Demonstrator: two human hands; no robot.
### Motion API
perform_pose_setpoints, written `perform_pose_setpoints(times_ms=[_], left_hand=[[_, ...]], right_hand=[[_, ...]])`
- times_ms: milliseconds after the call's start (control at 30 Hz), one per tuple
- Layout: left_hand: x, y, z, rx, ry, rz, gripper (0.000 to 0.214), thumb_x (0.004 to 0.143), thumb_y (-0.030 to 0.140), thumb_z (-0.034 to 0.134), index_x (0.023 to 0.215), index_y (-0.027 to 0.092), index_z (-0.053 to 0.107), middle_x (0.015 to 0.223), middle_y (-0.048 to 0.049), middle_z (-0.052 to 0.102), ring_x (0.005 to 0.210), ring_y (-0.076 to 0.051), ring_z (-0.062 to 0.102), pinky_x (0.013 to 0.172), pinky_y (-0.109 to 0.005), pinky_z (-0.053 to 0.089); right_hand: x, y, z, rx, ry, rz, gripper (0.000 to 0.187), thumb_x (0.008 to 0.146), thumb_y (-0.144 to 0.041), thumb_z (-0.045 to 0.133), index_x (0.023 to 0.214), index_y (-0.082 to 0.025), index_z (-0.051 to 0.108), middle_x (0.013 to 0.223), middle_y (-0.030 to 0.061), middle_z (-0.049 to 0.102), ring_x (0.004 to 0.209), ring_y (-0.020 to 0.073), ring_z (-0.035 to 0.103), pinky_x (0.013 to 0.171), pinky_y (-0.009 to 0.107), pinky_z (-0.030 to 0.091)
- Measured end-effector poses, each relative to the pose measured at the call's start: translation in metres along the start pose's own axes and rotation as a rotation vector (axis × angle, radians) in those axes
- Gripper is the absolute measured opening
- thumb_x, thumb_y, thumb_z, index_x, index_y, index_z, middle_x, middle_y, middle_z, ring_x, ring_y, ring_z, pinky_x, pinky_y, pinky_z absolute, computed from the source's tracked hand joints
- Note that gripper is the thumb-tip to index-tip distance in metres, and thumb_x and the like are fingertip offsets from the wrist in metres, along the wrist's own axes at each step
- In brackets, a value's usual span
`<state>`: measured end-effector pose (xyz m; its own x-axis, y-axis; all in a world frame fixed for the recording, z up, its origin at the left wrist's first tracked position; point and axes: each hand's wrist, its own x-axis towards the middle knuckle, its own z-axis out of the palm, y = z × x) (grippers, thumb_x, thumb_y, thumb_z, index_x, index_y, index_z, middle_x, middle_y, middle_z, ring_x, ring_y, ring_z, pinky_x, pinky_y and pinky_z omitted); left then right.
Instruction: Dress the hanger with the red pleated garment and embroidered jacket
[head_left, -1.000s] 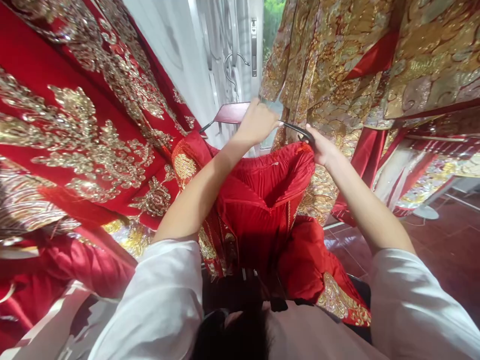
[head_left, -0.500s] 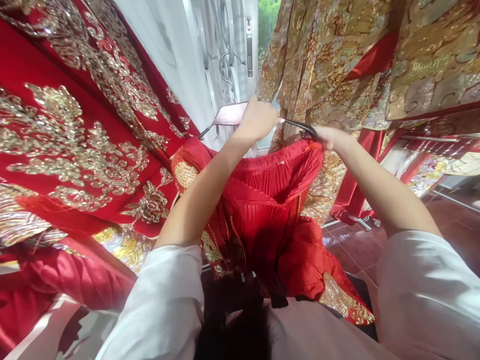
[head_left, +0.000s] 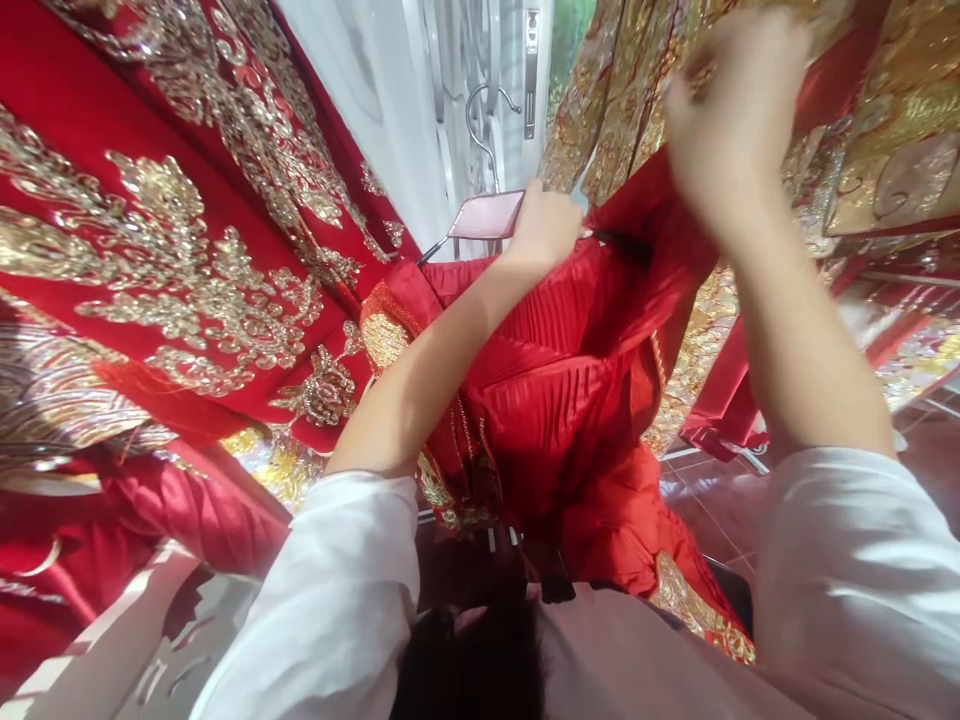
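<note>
My left hand (head_left: 549,222) is closed around the bar of a black clothes hanger (head_left: 619,240), beside a pale rectangular label (head_left: 486,217). Its metal hook (head_left: 472,118) points upward. A red dress (head_left: 540,330) with a pleated front and gold embroidery hangs from this hanger, its left shoulder over the hanger's left end. My right hand (head_left: 739,120), smeared by motion, is raised at the upper right with its fingers curled. The dress's right shoulder is pulled up towards that hand, over the hanger's right end. The fingertips' hold on the cloth is partly hidden.
Red garments with silver-gold beading (head_left: 217,280) hang close on the left. Gold brocade garments (head_left: 645,60) hang on the right. White hangers or rails (head_left: 442,80) stand behind, near a door lock plate (head_left: 531,75). Tiled floor (head_left: 697,500) shows at lower right.
My right hand has moved up and right from the hanger's end, and the dress's right shoulder has risen with it. The left hand keeps its grip; the view has shifted slightly.
</note>
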<state>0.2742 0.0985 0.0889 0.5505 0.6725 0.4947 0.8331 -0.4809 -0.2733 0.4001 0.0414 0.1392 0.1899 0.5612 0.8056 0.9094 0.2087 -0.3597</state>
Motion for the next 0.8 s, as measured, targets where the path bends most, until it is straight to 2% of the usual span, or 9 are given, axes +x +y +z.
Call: perform_pose_setpoints(times_ms=[67,133,233,300,400,567,633,733,800], left_hand=[[0.0,0.0,0.0,0.047,-0.044,0.011,0.032,0.096,0.021,0.04,0.103,0.01,0.069,0.108,-0.0143,0.069,0.107,-0.025,0.06,0.098,-0.039,0.032],[-0.002,-0.002,0.003,0.059,-0.061,0.015,0.031,0.095,0.019,0.04,0.102,0.011,0.069,0.109,-0.014,0.068,0.107,-0.025,0.06,0.1,-0.039,0.031],[-0.008,-0.01,0.009,0.051,-0.04,0.067,0.034,0.094,0.022,0.039,0.109,0.008,0.067,0.111,-0.0174,0.067,0.112,-0.028,0.056,0.102,-0.042,0.028],[-0.016,-0.017,0.007,-0.041,0.018,0.172,0.038,0.094,0.022,0.036,0.122,0.012,0.06,0.122,-0.0147,0.062,0.119,-0.027,0.051,0.106,-0.041,0.026],[-0.042,-0.031,-0.011,-0.213,0.138,0.215,0.048,0.092,0.022,0.033,0.139,0.022,0.044,0.143,-0.0045,0.046,0.132,-0.021,0.039,0.113,-0.036,0.02],[-0.113,-0.081,-0.044,-0.193,0.229,-0.185,0.048,0.091,0.037,0.034,0.136,0.025,0.046,0.138,-0.0037,0.05,0.131,-0.028,0.038,0.114,-0.042,0.023],[-0.137,-0.11,-0.043,-0.217,0.107,-0.328,0.047,0.091,0.042,0.036,0.13,0.02,0.052,0.128,-0.0078,0.057,0.123,-0.033,0.046,0.106,-0.045,0.032],[-0.158,-0.144,-0.028,-0.312,-0.18,-0.388,0.046,0.09,0.047,0.038,0.113,0.015,0.061,0.105,-0.0111,0.065,0.098,-0.03,0.059,0.089,-0.04,0.045],[-0.163,-0.156,-0.017,-0.372,-0.2,-0.366,0.045,0.089,0.049,0.039,0.107,0.015,0.062,0.097,-0.0095,0.065,0.09,-0.025,0.06,0.084,-0.034,0.046]], right_hand=[[-0.049,-0.025,0.015,-0.175,-0.186,-0.024,0.028,0.09,-0.018,0.039,0.105,-0.007,0.06,0.097,0.0213,0.06,0.107,0.0386,0.055,0.091,0.06,0.039],[-0.095,-0.034,0.043,-0.122,-0.329,0.002,0.03,0.09,-0.013,0.038,0.111,-0.011,0.059,0.083,0.0164,0.06,0.099,0.0334,0.06,0.088,0.055,0.045],[-0.137,-0.027,0.079,-0.075,-0.43,-0.025,0.039,0.09,-0.008,0.03,0.119,-0.014,0.055,0.092,0.0194,0.06,0.093,0.0306,0.063,0.081,0.049,0.049],[-0.147,-0.017,0.086,-0.079,-0.522,-0.048,0.037,0.089,-0.011,0.034,0.12,-0.015,0.053,0.103,0.0223,0.059,0.091,0.0315,0.063,0.077,0.048,0.049],[-0.141,0.002,0.075,0.094,-0.545,-0.057,0.035,0.086,-0.024,0.05,0.12,-0.019,0.052,0.098,0.0168,0.062,0.092,0.0314,0.061,0.08,0.048,0.048],[-0.084,0.05,0.041,0.642,-0.359,0.046,0.021,0.079,-0.028,0.062,0.101,-0.026,0.061,0.089,0.0052,0.065,0.103,0.0249,0.058,0.087,0.036,0.048],[-0.058,0.068,0.038,0.761,-0.377,0.106,0.02,0.073,-0.022,0.069,0.092,-0.024,0.063,0.091,0.0039,0.067,0.106,0.0235,0.058,0.087,0.033,0.048],[-0.034,0.086,0.048,0.877,-0.506,0.175,0.024,0.066,-0.019,0.076,0.088,-0.02,0.065,0.089,0.002,0.068,0.102,0.0212,0.06,0.086,0.03,0.048],[-0.029,0.089,0.06,0.903,-0.589,0.194,0.025,0.065,-0.023,0.079,0.086,-0.018,0.066,0.083,0.0,0.068,0.097,0.0202,0.062,0.082,0.029,0.049]])
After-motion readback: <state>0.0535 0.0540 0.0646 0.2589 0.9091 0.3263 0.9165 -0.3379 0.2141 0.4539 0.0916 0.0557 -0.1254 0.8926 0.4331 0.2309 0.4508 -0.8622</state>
